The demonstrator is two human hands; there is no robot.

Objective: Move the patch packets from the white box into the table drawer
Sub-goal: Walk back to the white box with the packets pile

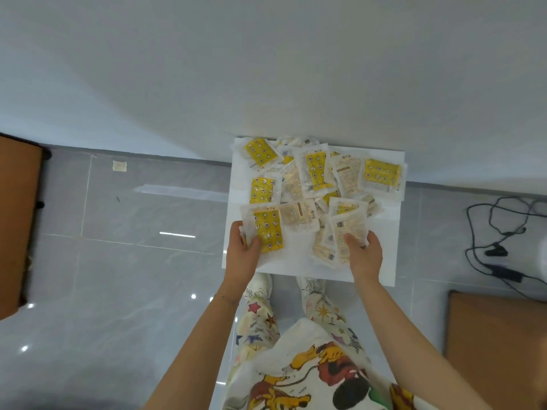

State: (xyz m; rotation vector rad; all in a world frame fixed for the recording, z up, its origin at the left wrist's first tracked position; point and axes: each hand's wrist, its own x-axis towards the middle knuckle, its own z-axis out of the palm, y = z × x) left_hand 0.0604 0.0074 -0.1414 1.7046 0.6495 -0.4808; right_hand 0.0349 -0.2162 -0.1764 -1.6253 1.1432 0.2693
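White box (299, 263): flat and open-topped, set on a grey tiled floor (133, 261) with its far edge against a white wall (266, 69). Contents: patch packets (313, 179), many, loose and overlapping, spread over the far and middle parts of the box; some show a yellow printed face, others a pale tan face with text. Left hand (244, 253): at the box's near-left corner, thumb on top and fingers beneath, gripping a yellow-printed packet (268, 230) by its near end; whether more packets lie under it in the same grip cannot be told. Right hand (365, 251): at the box's near-right part, thumb pressed over a small stack of pale packets (344, 232), fingers curled beneath them. Just beside the box's near edge: two light shoes (260, 284) below patterned trousers. Left of the box, well apart: a brown cabinet (17, 226) and a small pale scrap (120, 166) on the floor. Right of the box: black cables (495, 251) and, nearer the person, a brown panel (497, 344).
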